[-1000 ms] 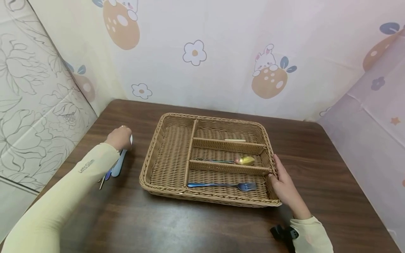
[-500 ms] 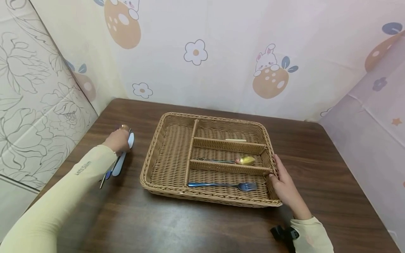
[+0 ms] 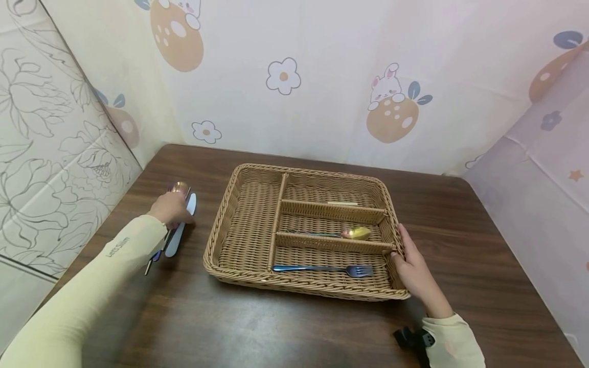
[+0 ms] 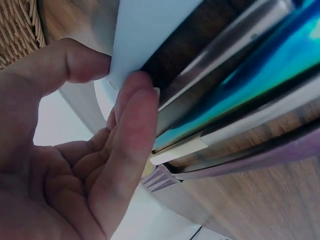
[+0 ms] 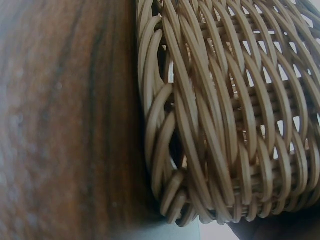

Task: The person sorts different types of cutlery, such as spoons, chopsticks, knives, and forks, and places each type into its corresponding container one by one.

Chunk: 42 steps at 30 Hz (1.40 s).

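Note:
At the table's left side my left hand is over a bunch of cutlery. Its thumb and index finger pinch a light blue table knife from both edges, as the left wrist view shows. Beside that knife lie a copper-coloured spoon, a shiny blue-green handle and a purple fork. My right hand grips the right end of a wicker basket, thumb over the rim and fingers along the outer wall. In the right wrist view the woven wall fills much of the picture.
Dividers split the basket into several compartments. A blue fork lies in the front one, a gold-bowled spoon in the middle one, and a thin pale stick in the rear one. Patterned cloth hangs behind the table.
My left hand has drawn back slightly toward me, uncovering the copper spoon's bowl, and its thumb now reaches across the knife. The knife has shifted slightly right. The right hand and basket stay put.

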{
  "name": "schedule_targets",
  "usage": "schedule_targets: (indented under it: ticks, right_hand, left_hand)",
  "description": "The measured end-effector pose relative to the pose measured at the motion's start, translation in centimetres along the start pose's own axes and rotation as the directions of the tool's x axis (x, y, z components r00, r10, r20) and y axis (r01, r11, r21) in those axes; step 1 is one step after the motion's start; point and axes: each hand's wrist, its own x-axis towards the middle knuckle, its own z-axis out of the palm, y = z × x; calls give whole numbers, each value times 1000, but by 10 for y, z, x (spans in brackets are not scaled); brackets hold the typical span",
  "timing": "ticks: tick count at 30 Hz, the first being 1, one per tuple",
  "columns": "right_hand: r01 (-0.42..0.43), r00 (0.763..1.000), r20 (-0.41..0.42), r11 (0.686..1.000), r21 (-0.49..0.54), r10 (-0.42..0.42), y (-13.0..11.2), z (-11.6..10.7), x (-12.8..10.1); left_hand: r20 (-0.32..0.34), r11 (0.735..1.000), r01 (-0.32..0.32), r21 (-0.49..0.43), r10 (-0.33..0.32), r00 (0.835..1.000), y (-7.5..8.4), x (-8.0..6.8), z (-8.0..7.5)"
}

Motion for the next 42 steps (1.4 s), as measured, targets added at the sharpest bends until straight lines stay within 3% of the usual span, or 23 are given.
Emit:
schedule_targets:
  ticks: [10, 13, 16, 22, 26, 37, 42]
  right_hand:
    - [0, 1000, -4, 1000, -13, 0, 0, -2, 1]
    - [3, 1000, -3, 1000, -10, -3, 0, -2, 2]
    - [4, 1000, -1, 1000, -8, -4, 0, -2, 2]
    - [-3, 1000, -1, 1000, -5, 3, 1, -1, 3]
    - [-9, 1000, 2, 1000, -5, 9, 1, -1, 2]
    - [-19, 1000, 9, 1000, -5, 19, -1, -2, 0]
    - [-22, 1000, 10, 1000, -6, 22, -2, -1, 0]
  left_hand:
    - [-49, 998, -58, 39, 60, 997, 11, -1, -16]
    - [-35, 997, -67, 31, 68, 997, 18, -5, -22]
    - [-27, 995, -95, 18, 95, 995, 27, -9, -28]
    - [-97, 981, -194, 15, 194, 976, 51, -15, -42]
    - [-89, 977, -214, 1, 213, 973, 70, -19, -47]
    - [-28, 963, -270, -18, 270, 963, 115, -15, -35]
    - [24, 965, -258, -42, 259, 966, 132, -10, -24]
